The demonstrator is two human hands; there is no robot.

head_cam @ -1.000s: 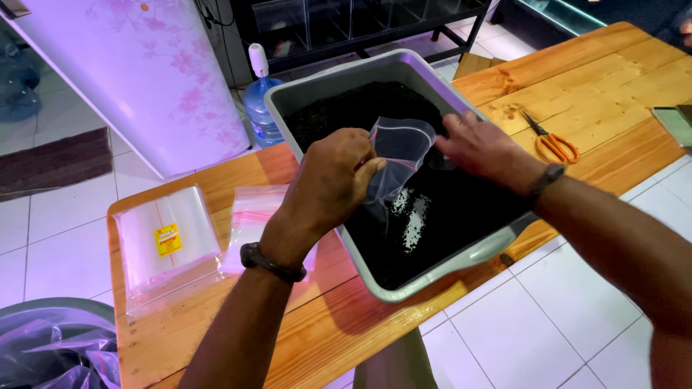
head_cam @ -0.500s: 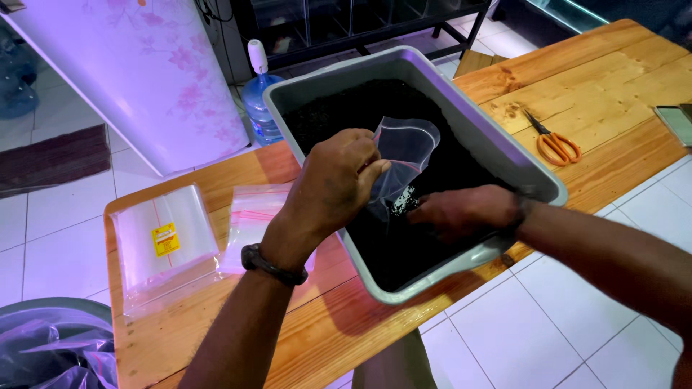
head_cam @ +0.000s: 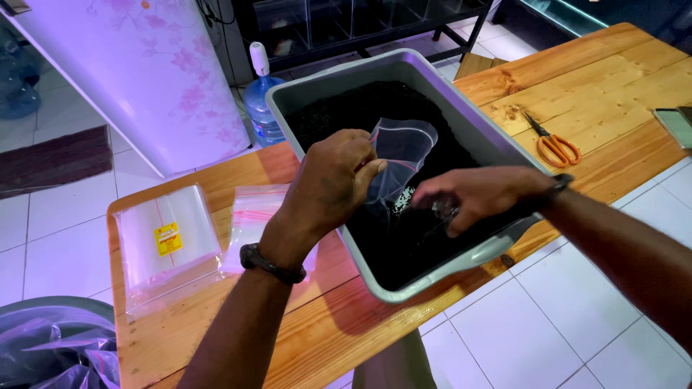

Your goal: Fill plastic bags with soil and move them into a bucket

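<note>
My left hand (head_cam: 333, 181) pinches the rim of a small clear zip bag (head_cam: 401, 146) and holds it open above a grey tub (head_cam: 461, 261) filled with dark soil (head_cam: 346, 112). Small white granules (head_cam: 401, 199) lie on the soil just under the bag. My right hand (head_cam: 477, 196) is down inside the tub to the right of the bag, with its fingers curled around a small clump that I cannot make out. Both wrists wear dark bands.
A stack of clear zip bags (head_cam: 167, 241) and a second pile with pink strips (head_cam: 254, 220) lie on the wooden table (head_cam: 591, 86) at the left. Orange-handled scissors (head_cam: 553, 145) rest to the right of the tub. A bin with a plastic liner (head_cam: 50, 344) stands at the lower left.
My right hand left the bag's rim, dropped into the tub and now lies curled over the soil to the right of the bag. My left hand kept the bag up.
</note>
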